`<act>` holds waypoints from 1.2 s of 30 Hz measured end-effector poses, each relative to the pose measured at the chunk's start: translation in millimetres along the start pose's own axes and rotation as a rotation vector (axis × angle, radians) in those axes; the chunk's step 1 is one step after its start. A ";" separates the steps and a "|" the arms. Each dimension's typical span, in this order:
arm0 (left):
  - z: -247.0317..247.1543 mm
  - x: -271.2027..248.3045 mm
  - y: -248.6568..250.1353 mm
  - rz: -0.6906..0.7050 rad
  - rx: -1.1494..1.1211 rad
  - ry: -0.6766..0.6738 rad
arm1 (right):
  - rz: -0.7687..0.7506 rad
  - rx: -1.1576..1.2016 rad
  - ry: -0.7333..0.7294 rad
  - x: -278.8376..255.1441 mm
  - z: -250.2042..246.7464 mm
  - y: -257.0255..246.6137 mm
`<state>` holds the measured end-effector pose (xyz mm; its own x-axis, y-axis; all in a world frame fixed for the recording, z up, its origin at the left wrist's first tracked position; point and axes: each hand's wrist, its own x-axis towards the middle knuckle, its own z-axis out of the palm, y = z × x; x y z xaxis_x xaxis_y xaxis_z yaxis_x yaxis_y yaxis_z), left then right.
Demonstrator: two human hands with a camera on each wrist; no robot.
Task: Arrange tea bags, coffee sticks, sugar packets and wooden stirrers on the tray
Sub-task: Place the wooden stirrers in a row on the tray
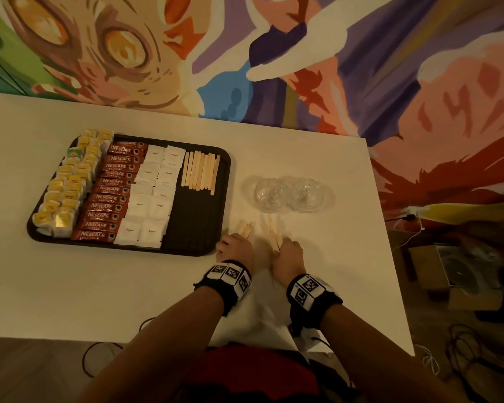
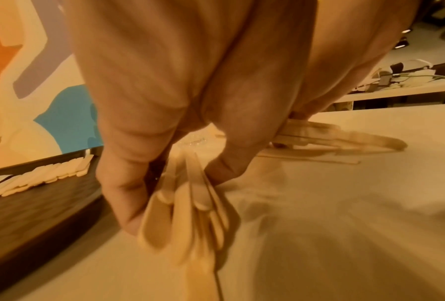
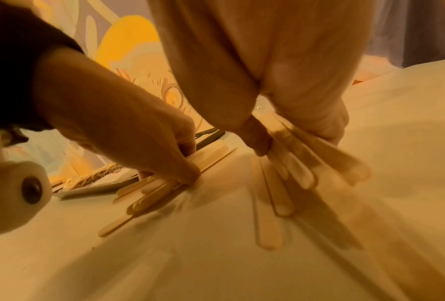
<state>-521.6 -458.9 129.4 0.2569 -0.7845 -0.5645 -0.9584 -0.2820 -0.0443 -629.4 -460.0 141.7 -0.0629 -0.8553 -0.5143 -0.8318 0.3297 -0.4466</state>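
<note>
- On the black tray (image 1: pixel 200 228) at the left, going left to right: yellow tea bags (image 1: pixel 67 187) in 2 columns; red coffee sticks (image 1: pixel 111 189) in 1 column; white sugar packets (image 1: pixel 152 196) in 2 columns; a row of wooden stirrers (image 1: pixel 200 173) at the far right corner
- The left hand (image 1: pixel 235 248) sits on the white table (image 1: pixel 99 286) just beside the tray's near right corner; thumb and fingers (image 2: pixel 123 183) are closed round a fanned bundle of stirrers (image 2: pixel 190 205), its near ends touching the table
- The right hand (image 1: pixel 288 257), just beside the left, pinches a second bundle (image 3: pixel 301 160) low over the table; 1 loose stirrer (image 3: pixel 267 228) lies flat beneath it
- 2 clear glasses (image 1: pixel 288 194) stand beyond the hands, touching or nearly so
</note>
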 end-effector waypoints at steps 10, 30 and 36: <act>7.2 -4.5 0.9 -0.040 -0.135 0.078 | -0.111 -0.039 0.011 -4.4 -4.5 6.1; -15.9 -4.1 -19.3 0.121 -0.331 -0.059 | -0.068 -0.182 -0.106 2.1 -6.3 -0.7; -31.0 -13.2 -32.3 0.130 -0.437 -0.106 | -0.146 -0.259 -0.142 6.4 -5.2 -5.0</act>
<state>-490.2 -456.5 163.8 0.1024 -0.7741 -0.6247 -0.8334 -0.4096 0.3710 -628.5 -469.2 144.5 0.1301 -0.8158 -0.5635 -0.9402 0.0789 -0.3314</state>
